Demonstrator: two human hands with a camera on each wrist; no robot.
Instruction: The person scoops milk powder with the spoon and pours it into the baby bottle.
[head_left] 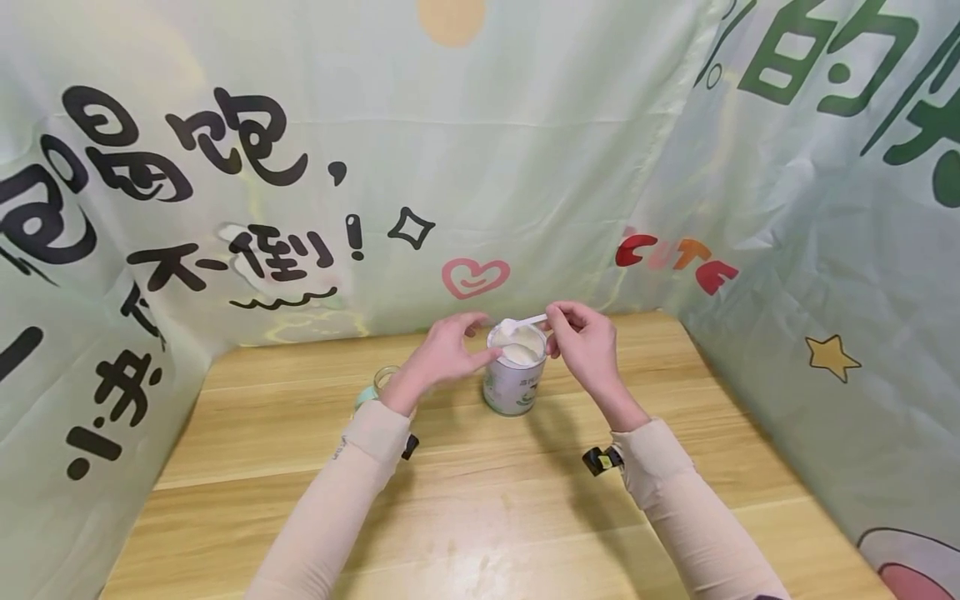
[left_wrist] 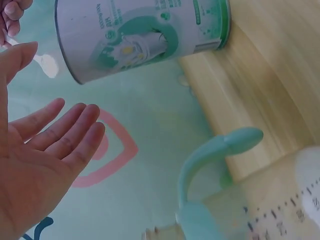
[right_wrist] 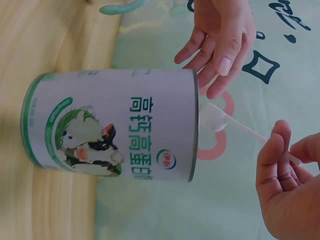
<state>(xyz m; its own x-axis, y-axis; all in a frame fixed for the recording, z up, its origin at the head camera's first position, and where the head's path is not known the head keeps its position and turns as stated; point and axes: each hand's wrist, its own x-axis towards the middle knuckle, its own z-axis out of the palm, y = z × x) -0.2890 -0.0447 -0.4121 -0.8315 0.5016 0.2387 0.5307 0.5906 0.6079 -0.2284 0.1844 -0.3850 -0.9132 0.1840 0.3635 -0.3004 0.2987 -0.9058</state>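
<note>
A white milk powder can (head_left: 512,387) with green trim and a cow picture (right_wrist: 90,137) stands upright on the table, its top open and pale powder (head_left: 525,350) inside. My right hand (head_left: 588,346) pinches the handle of a white measuring scoop (head_left: 531,320) between thumb and fingers. The scoop's bowl (right_wrist: 214,119) is over the can's mouth, at the far side of the rim. My left hand (head_left: 447,350) is beside the can's left rim, palm toward it, fingers extended and holding nothing (left_wrist: 55,155).
Left of the can, partly behind my left wrist, stands a clear bottle (left_wrist: 280,205) with printed graduations and a teal handle (left_wrist: 220,147). The wooden table (head_left: 480,517) meets a printed cloth backdrop (head_left: 375,167) right behind the can, and more cloth (head_left: 810,292) hangs at the right.
</note>
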